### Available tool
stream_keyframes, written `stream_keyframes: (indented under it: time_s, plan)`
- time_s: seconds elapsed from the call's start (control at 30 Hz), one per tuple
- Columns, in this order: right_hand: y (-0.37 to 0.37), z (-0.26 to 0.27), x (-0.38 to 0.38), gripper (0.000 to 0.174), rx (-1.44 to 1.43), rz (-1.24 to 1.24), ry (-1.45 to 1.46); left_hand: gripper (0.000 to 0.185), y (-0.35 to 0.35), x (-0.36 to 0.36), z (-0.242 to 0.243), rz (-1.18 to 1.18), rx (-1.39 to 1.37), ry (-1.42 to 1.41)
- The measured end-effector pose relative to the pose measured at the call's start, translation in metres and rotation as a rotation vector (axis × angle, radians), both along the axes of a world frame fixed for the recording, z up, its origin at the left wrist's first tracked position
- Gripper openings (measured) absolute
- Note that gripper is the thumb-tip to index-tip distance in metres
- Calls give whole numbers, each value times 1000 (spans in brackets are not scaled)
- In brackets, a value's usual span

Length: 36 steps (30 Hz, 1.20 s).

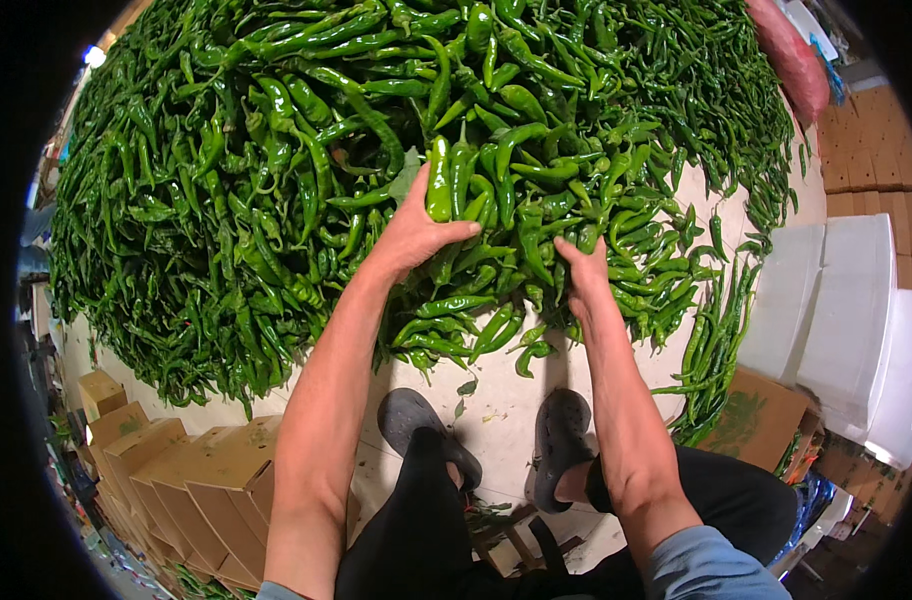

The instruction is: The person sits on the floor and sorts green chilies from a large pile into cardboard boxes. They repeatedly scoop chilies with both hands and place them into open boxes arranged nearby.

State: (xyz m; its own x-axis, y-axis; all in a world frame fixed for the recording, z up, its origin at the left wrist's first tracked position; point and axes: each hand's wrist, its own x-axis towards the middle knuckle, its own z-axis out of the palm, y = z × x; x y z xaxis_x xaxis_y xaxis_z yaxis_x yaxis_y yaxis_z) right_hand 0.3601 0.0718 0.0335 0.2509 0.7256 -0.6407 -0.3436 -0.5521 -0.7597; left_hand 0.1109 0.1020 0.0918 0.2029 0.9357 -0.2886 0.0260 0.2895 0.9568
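A large heap of green chili peppers (223, 195) covers the floor before me. My left hand (422, 229) is at the heap's near side, its thumb and fingers around several peppers, among them a bright green pepper (439, 180) that stands upright. A green leaf (405, 178) lies by its fingers. To the right, my right hand (585, 262) reaches into the near part of the heap, thumb and a finger against a green pepper (589, 238); its other fingers are hidden, so its hold cannot be told. Loose peppers (493, 330) lie on the floor between my forearms.
Cardboard boxes (200, 480) stand in a row at the lower left. White foam boxes (838, 322) are at the right, near a bunch of long thin peppers (715, 337) and a cardboard piece (752, 420). A pink sack (793, 67) lies at the upper right. My feet wear dark clogs (561, 442).
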Motion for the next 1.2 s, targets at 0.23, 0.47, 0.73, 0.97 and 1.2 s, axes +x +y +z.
stream_keyframes:
  time_s: [0.23,0.47,0.73,0.97,1.2]
  plan:
    - [-22,-10,16,111,57,344,-59,101,-33,9,-18,94,-72,-68]
    - [-8,0,-2,96,73,212,77,72,-22,30,-22,119,-113,-57]
    - [-50,-7,-18,57,97,298,263,76,-76,25,-28,144,-86,-215]
    - [-80,16,-34,50,104,136,255,81,-106,37,-14,77,-126,-288]
    - [-86,152,-57,42,387,281,-122,87,-139,31,54,265,60,-469]
